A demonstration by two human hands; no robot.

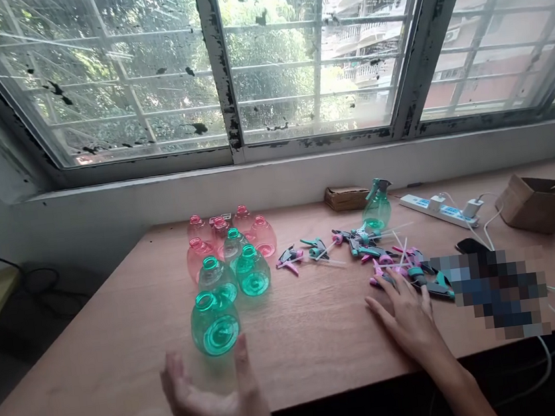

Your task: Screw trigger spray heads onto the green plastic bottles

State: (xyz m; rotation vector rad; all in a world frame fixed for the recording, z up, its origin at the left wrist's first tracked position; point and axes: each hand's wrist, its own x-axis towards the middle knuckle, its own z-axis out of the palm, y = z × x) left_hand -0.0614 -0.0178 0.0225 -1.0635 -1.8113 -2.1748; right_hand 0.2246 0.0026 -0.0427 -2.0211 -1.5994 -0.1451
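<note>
My left hand (pixel 219 395) is raised at the table's front, thumb and fingers apart with nothing between them. Just beyond it stands the nearest green bottle (pixel 215 325), open at the neck. More green bottles (pixel 253 274) and several pink bottles (pixel 263 236) are grouped behind, all without tops. My right hand (pixel 407 313) has its fingers spread at the near edge of a pile of spray heads (pixel 369 247) in pink, teal and grey, with thin clear tubes. Whether its fingertips touch one is hard to see. A green spray bottle (pixel 376 207) with a head on it stands behind the pile.
A white power strip (pixel 438 210) with plugs and cables lies at the back right, near an open cardboard box (pixel 542 204). A flat brown box (pixel 346 197) sits by the wall. A dark phone (pixel 473 246) lies beside a blurred patch. Windows rise behind the table (pixel 123 346).
</note>
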